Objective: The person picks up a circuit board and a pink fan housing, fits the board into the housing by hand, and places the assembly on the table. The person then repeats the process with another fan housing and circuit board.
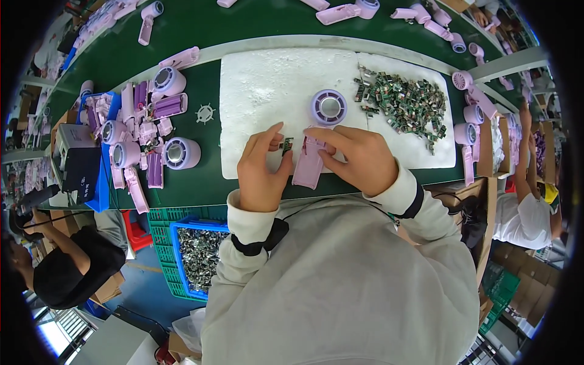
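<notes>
A pink handheld fan lies on the white foam sheet [267, 79], its round lilac head [329, 107] pointing away from me and its handle [308, 165] toward me. My right hand [363, 157] grips the upper part of this handle between thumb and fingers, just below the head. To the left of the handle, my left hand [261, 169] has a small green circuit board [286, 145] at its thumb and fingertips. Thin reddish wire shows at the top of the handle, partly covered by my right fingers.
A heap of small circuit boards [404, 103] covers the foam's right side. Fan parts [146, 131] crowd the left, beside a blue bin [101, 182]. Below the table edge stands a blue crate [176, 258] of small metallic parts. Other people work at both sides.
</notes>
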The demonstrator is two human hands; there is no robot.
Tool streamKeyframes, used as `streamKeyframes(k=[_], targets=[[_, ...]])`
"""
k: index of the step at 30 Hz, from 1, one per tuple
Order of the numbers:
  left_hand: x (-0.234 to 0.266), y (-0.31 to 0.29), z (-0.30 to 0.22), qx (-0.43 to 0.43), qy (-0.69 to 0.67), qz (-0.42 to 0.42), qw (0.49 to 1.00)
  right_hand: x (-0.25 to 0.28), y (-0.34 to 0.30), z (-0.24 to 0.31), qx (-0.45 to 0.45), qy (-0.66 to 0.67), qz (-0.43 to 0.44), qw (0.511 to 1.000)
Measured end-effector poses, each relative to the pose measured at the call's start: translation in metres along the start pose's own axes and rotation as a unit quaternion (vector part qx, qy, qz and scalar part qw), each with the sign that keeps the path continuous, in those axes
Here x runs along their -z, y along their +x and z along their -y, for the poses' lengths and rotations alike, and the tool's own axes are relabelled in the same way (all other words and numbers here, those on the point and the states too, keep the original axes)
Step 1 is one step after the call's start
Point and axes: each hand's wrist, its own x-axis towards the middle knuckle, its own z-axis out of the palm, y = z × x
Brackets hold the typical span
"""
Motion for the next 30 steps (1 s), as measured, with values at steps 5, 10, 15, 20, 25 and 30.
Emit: streamKeyframes(k=[5,10,15,20,25,30], targets=[[0.008,0.003,0.006,-0.022,0.026,0.046,0.998,-0.002,0.012,0.005,-0.032,0.001,0.072,0.997],[0.01,-0.009,0.008,0.073,-0.181,0.042,0.98,-0.01,0.021,0.002,-0.01,-0.085,0.105,0.991],[0.016,-0.022,-0.004,0.043,-0.192,0.179,0.964,-0.009,0.024,-0.013,0.09,-0.079,0.078,0.99],[0.009,-0.028,-0.005,0.044,-0.211,0.26,0.941,-0.019,0.016,-0.002,0.034,0.07,-0.009,0.997],[0.008,-0.024,-0.002,0.13,-0.302,0.197,0.924,-0.028,0.018,0.004,-0.028,0.064,-0.002,0.998],[0.017,-0.014,0.013,0.157,-0.314,0.014,0.936,-0.029,0.016,-0.013,0.026,0.129,-0.005,0.991]])
